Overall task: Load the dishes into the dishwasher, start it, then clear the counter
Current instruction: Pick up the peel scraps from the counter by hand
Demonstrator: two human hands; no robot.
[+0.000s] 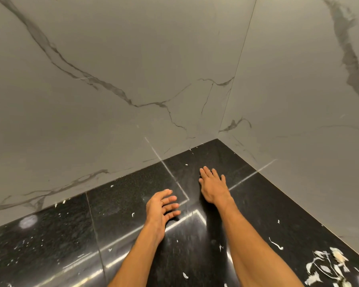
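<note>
The table (116, 204), a black polished stone top, is filling the lower half of the view and meeting the marble-look wall (112, 79) in a corner at 12 o'clock. No dishes or dishwasher are showing. Pale flecks (62, 201) are lying scattered at 8 to 9 o'clock. The left hand (162, 206) is hovering edge-on, fingers apart and loosely bent, holding nothing, its palm facing 3 o'clock like a scoop. The right hand (212, 186) is lying palm down near the corner, fingers straight and empty; I cannot tell whether it is touching the stone. A heap of pale peelings (327, 264) is sitting at 4 o'clock, well apart from both hands.

This is looking like the clearing stage. The right palm should be dragging flat and low from the corner toward the cupped left. The peelings seem light, so slow strokes should be stopping them scattering.
</note>
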